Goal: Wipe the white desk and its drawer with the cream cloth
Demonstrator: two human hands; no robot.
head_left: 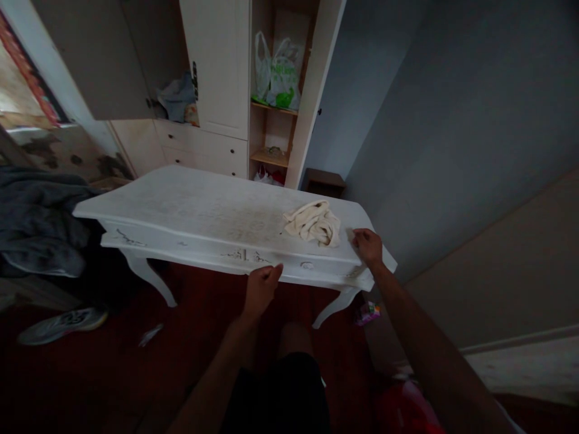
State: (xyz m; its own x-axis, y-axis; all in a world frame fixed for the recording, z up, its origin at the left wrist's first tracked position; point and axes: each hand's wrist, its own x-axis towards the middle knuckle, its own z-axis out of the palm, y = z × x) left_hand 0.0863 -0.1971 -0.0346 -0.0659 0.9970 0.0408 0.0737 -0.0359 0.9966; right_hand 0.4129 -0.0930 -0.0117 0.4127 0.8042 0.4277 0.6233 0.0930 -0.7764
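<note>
A white table (203, 193) with curved legs and dark smudges on its top stands before me. A crumpled cream cloth (314, 224) lies on its right part. My right hand (367, 246) is at the table's right end, fingers closed on something small and pale that I cannot make out. In front of the table's front edge, my left hand (262, 289) is closed with the thumb raised; what it holds, if anything, is hidden.
Behind the table stands a white wardrobe (221, 72) with an open door and plastic bags (283, 75) on a shelf. Dark clothing (36, 211) hangs at the left. A shoe (63, 325) lies on the red floor. A grey wall (452, 132) rises at the right.
</note>
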